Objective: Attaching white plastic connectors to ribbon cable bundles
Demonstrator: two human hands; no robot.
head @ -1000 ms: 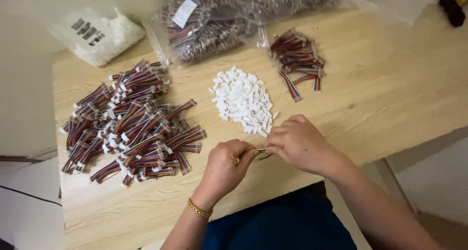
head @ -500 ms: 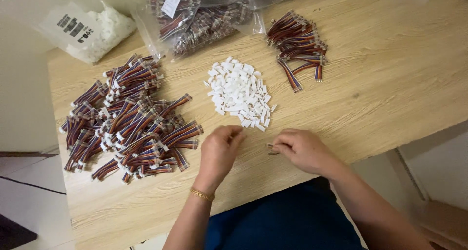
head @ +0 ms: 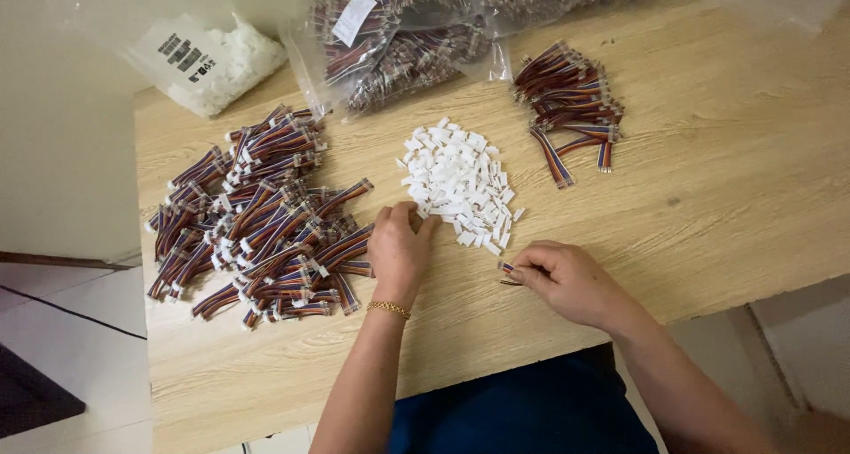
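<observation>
Pale wood-grain table (head: 708, 206) fills the view, with a white floor off to the left-hand side. The step in hand appears to be the picking of a plastic housing: the left hand (head: 400, 246) rests with its fingertips at the near edge of the pile of small white connector housings (head: 460, 184), just ahead of both hands; whether a piece is already pinched cannot be told. The right hand (head: 567, 281), set apart from the left, is closed on a short multicoloured ribbon wire (head: 506, 273), of which only the striped end and a few bare tips are shown past the fingers. A single housing would probably need to be lifted free and lined up with those tips, which calls for a fine pinch and careful alignment. Beyond the left hand, to its outer side, a large heap of wires with white ends (head: 257, 215) is spread. Farther ahead of the right hand a smaller bundle of wires (head: 571, 109) lies, and clear bags of parts (head: 398, 38) are kept at the far edge.
</observation>
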